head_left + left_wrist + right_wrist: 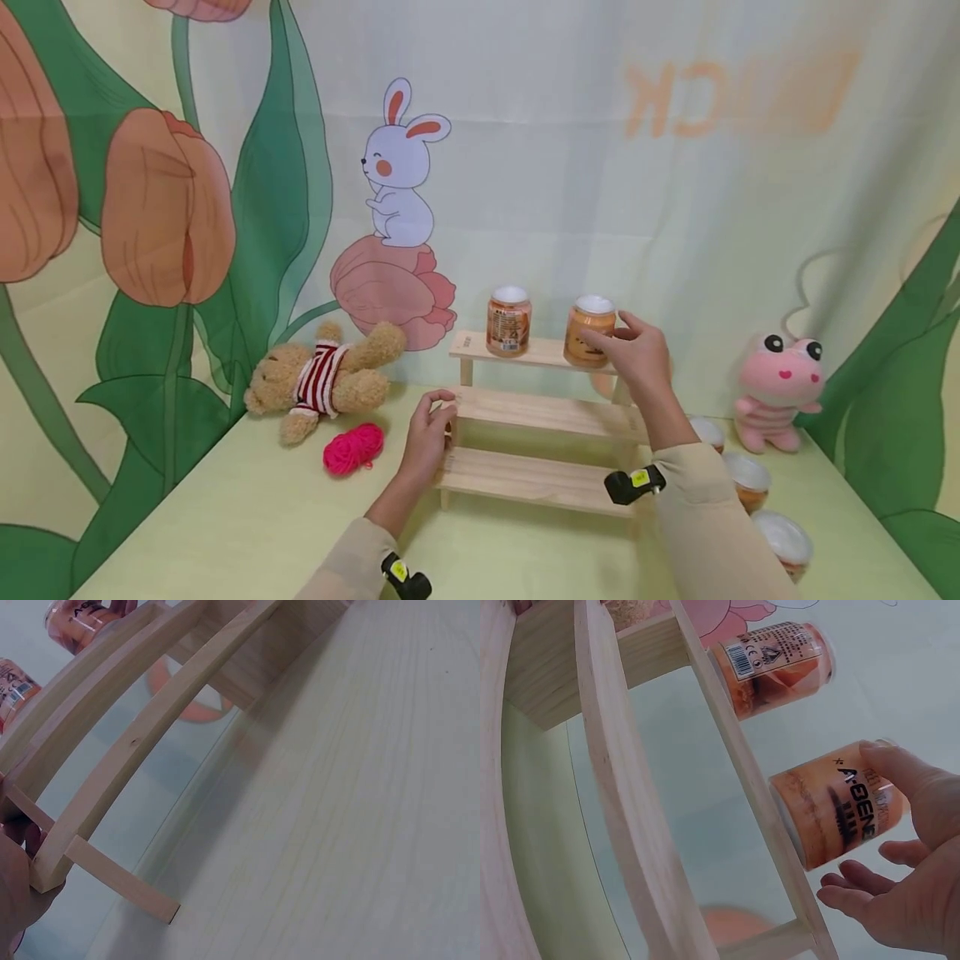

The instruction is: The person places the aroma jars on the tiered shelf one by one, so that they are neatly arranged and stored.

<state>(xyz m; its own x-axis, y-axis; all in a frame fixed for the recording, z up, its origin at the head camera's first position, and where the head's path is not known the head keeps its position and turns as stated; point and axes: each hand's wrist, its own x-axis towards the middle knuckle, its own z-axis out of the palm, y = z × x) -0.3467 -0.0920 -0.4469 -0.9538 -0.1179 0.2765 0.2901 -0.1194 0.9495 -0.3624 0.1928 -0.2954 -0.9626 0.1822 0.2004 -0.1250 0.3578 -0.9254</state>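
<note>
Right now right hand (633, 354) is up at the top step of the wooden rack (540, 412), fingers loosely spread around the right jar (590, 331); in the right wrist view the thumb lies on the jar's side while the other fingers (855, 877) sit just off it, so touching, not a firm grasp. Jar stands upright on the top shelf, near its right end, white lid up. Second jar (509, 321) upright on the same shelf to the left, apart from the first. Right forearm rises steeply from the lower right, crossing in front of the rack's right side. Left hand (427, 433) reaches forward low, fingers curled round the rack's left end at the middle step; left wrist view shows fingertips (19, 832) against the side piece. Open shelf room between the two jars and on both lower steps. Table (247, 517) bare in front of the rack; pink yarn ball (352, 448) and teddy bear (322, 382) lie left, more jars (757, 492) and pink plush frog (776, 392) right.
</note>
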